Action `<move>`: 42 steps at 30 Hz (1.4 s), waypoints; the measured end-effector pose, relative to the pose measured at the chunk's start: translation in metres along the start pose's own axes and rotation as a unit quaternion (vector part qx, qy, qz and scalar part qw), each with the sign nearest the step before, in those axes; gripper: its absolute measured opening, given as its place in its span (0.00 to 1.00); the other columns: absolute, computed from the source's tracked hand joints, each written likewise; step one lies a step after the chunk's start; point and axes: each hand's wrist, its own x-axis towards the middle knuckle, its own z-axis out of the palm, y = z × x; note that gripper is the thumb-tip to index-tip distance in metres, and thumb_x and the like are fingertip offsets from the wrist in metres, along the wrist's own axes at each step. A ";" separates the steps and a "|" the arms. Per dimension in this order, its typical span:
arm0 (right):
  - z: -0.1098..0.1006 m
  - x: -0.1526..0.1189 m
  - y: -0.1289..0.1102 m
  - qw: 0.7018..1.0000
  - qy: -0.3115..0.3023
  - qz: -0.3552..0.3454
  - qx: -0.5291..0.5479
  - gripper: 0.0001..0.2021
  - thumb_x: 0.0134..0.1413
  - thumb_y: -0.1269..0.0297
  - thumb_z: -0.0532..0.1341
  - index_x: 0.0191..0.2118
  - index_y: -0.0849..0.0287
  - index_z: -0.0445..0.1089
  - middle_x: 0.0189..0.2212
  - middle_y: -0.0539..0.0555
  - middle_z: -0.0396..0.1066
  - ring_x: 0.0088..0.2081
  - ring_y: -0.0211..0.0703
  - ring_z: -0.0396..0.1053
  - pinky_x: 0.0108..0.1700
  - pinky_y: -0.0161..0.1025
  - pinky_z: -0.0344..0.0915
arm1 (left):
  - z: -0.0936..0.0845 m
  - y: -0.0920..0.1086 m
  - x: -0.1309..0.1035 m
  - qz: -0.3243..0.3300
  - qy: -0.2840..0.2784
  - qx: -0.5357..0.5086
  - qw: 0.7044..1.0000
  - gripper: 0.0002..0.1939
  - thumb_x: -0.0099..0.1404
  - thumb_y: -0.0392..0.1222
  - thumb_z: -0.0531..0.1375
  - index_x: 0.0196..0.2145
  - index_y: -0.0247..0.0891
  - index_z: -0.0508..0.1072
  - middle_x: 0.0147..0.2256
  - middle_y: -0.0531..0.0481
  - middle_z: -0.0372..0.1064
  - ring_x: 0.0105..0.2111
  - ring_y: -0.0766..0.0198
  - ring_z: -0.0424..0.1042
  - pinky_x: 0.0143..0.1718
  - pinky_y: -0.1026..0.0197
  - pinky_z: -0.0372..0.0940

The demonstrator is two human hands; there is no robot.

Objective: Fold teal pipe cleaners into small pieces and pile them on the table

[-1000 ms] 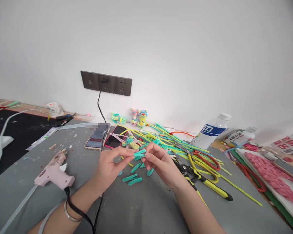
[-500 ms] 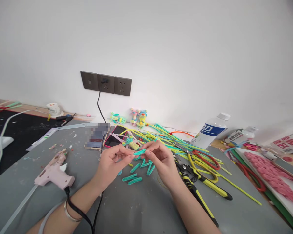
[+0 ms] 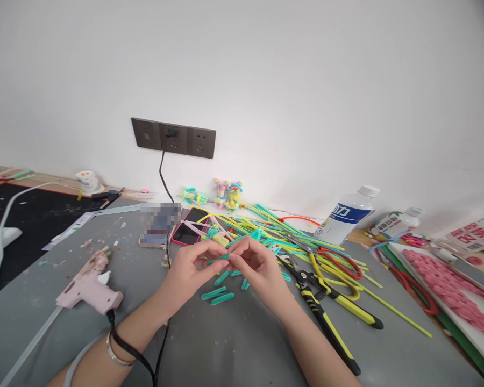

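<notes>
My left hand (image 3: pixel 199 269) and my right hand (image 3: pixel 256 269) meet at the fingertips above the grey table. Both are closed in a pinch on a short teal pipe cleaner (image 3: pixel 222 258), mostly covered by the fingers. Below and between the hands lie several folded teal pipe cleaner pieces (image 3: pixel 222 299), some hidden behind my right hand. Just beyond the fingertips rests a small yellow and teal pipe cleaner figure (image 3: pixel 215 235), partly hidden.
A pink hot glue gun (image 3: pixel 91 290) lies left, its black cord passing my left wrist. To the right are yellow-black pliers (image 3: pixel 326 295), red-handled scissors (image 3: pixel 341 262) and long pipe cleaners (image 3: pixel 282 228). A bottle (image 3: pixel 347 215), a phone (image 3: pixel 187 228) and small figures (image 3: pixel 228 193) stand or lie farther back.
My fingertips have come closer together and cover more of the teal pipe cleaner. My right hand has shifted slightly left and down.
</notes>
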 end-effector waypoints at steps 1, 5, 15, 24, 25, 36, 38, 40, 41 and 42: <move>0.000 0.000 0.001 1.000 -0.005 0.007 -0.004 0.13 0.60 0.54 0.66 0.30 0.55 0.67 0.30 0.51 0.70 0.30 0.42 0.72 0.35 0.40 0.72 | 0.000 -0.001 0.000 0.012 0.000 0.020 1.000 0.03 0.62 0.38 0.64 0.34 0.37 0.78 0.30 0.48 0.79 0.29 0.61 0.79 0.29 0.65 0.75; 0.000 0.000 0.003 0.999 -0.014 0.025 -0.015 0.13 0.60 0.53 0.65 0.33 0.56 0.69 0.28 0.51 0.72 0.31 0.43 0.74 0.36 0.40 0.72 | -0.003 -0.002 0.001 0.039 0.012 0.055 0.998 0.04 0.63 0.37 0.64 0.32 0.37 0.79 0.27 0.49 0.78 0.26 0.62 0.78 0.27 0.65 0.75; 0.000 0.002 -0.003 0.998 -0.003 0.053 0.021 0.13 0.57 0.53 0.68 0.34 0.58 0.72 0.25 0.49 0.73 0.27 0.39 0.74 0.32 0.36 0.69 | -0.005 0.003 0.002 0.058 0.028 0.125 0.990 0.06 0.64 0.37 0.62 0.30 0.38 0.78 0.28 0.49 0.79 0.27 0.63 0.76 0.27 0.67 0.69; -0.012 0.001 -0.009 0.950 -0.133 0.208 0.192 0.15 0.50 0.57 0.74 0.32 0.60 0.70 0.25 0.48 0.75 0.25 0.33 0.73 0.28 0.29 0.66 | -0.008 0.009 -0.001 0.166 -0.052 0.118 0.978 0.10 0.68 0.41 0.61 0.30 0.39 0.79 0.25 0.50 0.75 0.26 0.64 0.70 0.31 0.63 0.66; -0.013 0.001 -0.009 0.947 -0.139 0.214 0.195 0.15 0.49 0.57 0.74 0.32 0.60 0.70 0.25 0.48 0.74 0.24 0.33 0.73 0.28 0.29 0.66 | -0.008 0.010 -0.001 0.171 -0.056 0.117 0.977 0.10 0.69 0.42 0.61 0.31 0.39 0.79 0.25 0.49 0.75 0.26 0.64 0.70 0.31 0.63 0.66; 0.004 0.001 0.002 0.992 0.092 -0.068 -0.048 0.07 0.57 0.57 0.68 0.34 0.54 0.74 0.31 0.52 0.71 0.33 0.43 0.70 0.34 0.39 0.68 | -0.006 -0.001 0.000 0.188 0.093 0.138 0.968 0.08 0.67 0.43 0.64 0.31 0.40 0.81 0.28 0.48 0.79 0.27 0.63 0.76 0.29 0.64 0.70; 0.007 -0.001 0.002 0.987 0.097 -0.099 -0.079 0.05 0.59 0.60 0.66 0.34 0.53 0.76 0.32 0.54 0.72 0.36 0.46 0.70 0.35 0.41 0.68 | -0.007 -0.001 0.000 0.194 0.103 0.141 0.965 0.07 0.66 0.43 0.65 0.32 0.40 0.81 0.28 0.48 0.80 0.27 0.63 0.76 0.28 0.64 0.70; 0.008 -0.002 0.001 0.985 0.089 -0.113 -0.100 0.03 0.59 0.62 0.66 0.35 0.53 0.78 0.31 0.55 0.73 0.36 0.47 0.70 0.36 0.42 0.67 | -0.007 0.001 0.000 0.197 0.102 0.143 0.964 0.08 0.66 0.44 0.65 0.32 0.41 0.81 0.28 0.49 0.80 0.26 0.63 0.76 0.28 0.64 0.70; 0.009 -0.002 0.000 0.984 0.085 -0.116 -0.105 0.03 0.59 0.62 0.66 0.36 0.52 0.78 0.31 0.55 0.74 0.36 0.48 0.71 0.36 0.43 0.67 | -0.006 0.001 0.000 0.199 0.101 0.143 0.964 0.08 0.66 0.44 0.65 0.32 0.41 0.81 0.28 0.49 0.79 0.26 0.63 0.76 0.28 0.64 0.70; 0.009 -0.002 0.000 0.984 0.083 -0.118 -0.108 0.03 0.59 0.63 0.67 0.36 0.52 0.79 0.31 0.55 0.74 0.36 0.48 0.71 0.36 0.43 0.67 | -0.006 0.002 0.000 0.199 0.101 0.144 0.964 0.08 0.67 0.45 0.65 0.31 0.41 0.81 0.27 0.49 0.79 0.26 0.63 0.76 0.28 0.64 0.70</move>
